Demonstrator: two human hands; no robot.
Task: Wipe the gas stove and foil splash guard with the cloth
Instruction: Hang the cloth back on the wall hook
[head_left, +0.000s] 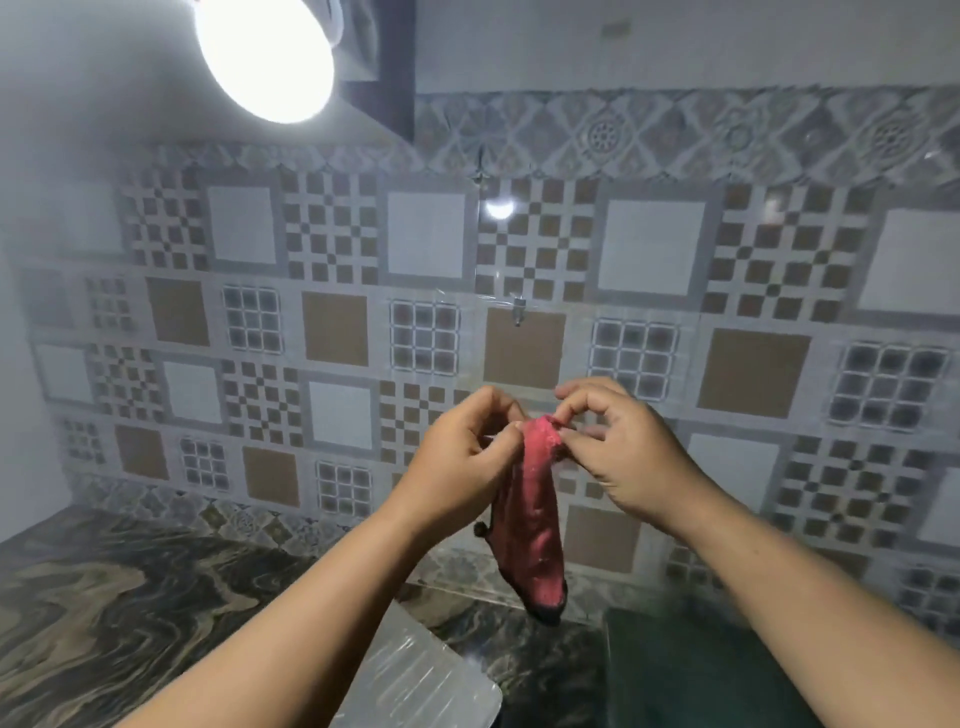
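Observation:
A pink-red cloth (535, 525) hangs down in front of the tiled wall, its dark lower tip just above the counter. My left hand (462, 462) pinches its top edge from the left, and my right hand (618, 452) pinches the same edge from the right. A silvery foil splash guard (415, 680) lies low in the middle, partly behind my left forearm. A dark green stove surface (691, 670) shows at the lower right between my arms.
A patterned tile wall (332, 332) fills the background. A dark marbled countertop (119, 597) spreads at the lower left. A bright round lamp (265, 57) glares at the top left. A small hook (518, 309) sticks out of the wall above my hands.

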